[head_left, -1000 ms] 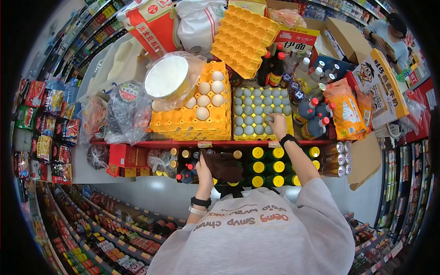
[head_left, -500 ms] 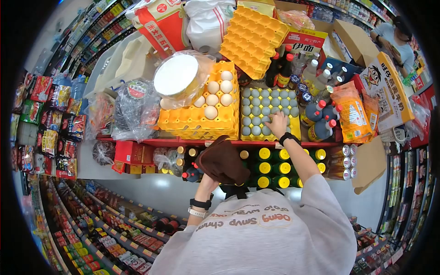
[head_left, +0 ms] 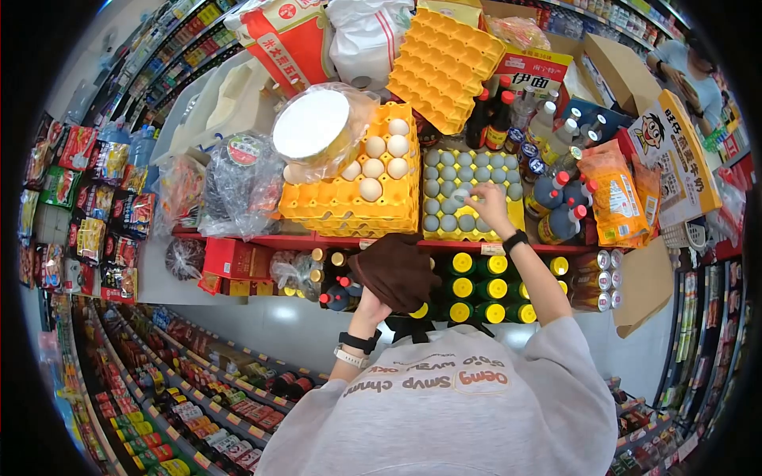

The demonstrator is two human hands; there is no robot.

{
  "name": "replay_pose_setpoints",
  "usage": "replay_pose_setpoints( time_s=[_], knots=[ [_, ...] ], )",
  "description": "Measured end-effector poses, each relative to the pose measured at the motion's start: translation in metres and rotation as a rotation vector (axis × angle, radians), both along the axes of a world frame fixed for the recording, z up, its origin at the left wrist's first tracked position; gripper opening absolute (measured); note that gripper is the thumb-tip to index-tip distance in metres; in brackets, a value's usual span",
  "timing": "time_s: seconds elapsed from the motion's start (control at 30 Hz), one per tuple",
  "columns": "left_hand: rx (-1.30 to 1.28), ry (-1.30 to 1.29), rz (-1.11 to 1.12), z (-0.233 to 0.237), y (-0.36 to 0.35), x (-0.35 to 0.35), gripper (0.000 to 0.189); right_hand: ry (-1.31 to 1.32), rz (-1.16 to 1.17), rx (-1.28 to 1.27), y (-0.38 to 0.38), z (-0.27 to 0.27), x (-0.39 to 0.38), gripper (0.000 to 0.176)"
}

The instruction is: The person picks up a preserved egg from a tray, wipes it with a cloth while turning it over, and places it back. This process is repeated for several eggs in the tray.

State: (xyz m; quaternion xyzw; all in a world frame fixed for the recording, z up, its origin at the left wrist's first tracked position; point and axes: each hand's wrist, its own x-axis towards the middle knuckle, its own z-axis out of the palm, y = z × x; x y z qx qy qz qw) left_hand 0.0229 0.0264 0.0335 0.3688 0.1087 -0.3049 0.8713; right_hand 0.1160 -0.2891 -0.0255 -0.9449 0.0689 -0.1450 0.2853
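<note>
The right hand [head_left: 488,206] reaches forward from an extended forearm, palm down, thumb and fingertips pinching a pale egg [head_left: 459,194] over the egg tray [head_left: 517,214] at the tabletop's [head_left: 317,239] front edge. The left hand [head_left: 373,308], its forearm angled inward, grips a brown cloth item [head_left: 396,272] from below, just before that edge.

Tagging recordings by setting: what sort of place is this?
Probably a small grocery store: curved-looking shelves of bottles, hanging snack packets, and a display counter with tray-held eggs.
</note>
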Motion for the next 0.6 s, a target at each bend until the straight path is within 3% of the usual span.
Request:
replay_pose_setpoints(
  time_s=[0.07, 0.13, 0.2, 0.27, 0.33, 0.5, 0.6],
  knots=[
    [-0.013, 0.048, -0.018, 0.001, -0.009, 0.002, 0.055, 0.037, 0.181, 0.556, 0.011, 0.025, -0.02, 0.027],
    [-0.068, -0.011, -0.076, -0.005, -0.019, 0.006, 0.054, -0.047, 0.31, 0.782, 0.032, 0.039, -0.046, 0.025],
    [-0.12, -0.068, -0.136, -0.008, -0.031, 0.009, 0.054, -0.099, 0.424, 0.73, 0.056, 0.061, -0.069, 0.026],
    [-0.012, -0.177, -0.199, -0.008, -0.045, 0.009, 0.049, -0.065, 0.502, 0.757, 0.078, 0.087, -0.091, 0.029],
    [-0.062, -0.141, -0.136, 0.002, -0.059, 0.007, 0.043, -0.12, 0.414, 0.689, 0.091, 0.084, -0.101, 0.029],
    [0.353, -0.316, 0.123, -0.009, -0.075, 0.005, 0.038, -0.169, 0.292, 0.496, 0.1, 0.083, -0.12, 0.031],
    [0.457, -0.309, 0.229, -0.011, -0.08, 0.005, 0.04, -0.113, 0.328, 0.664, 0.108, 0.075, -0.128, 0.035]
  ],
)
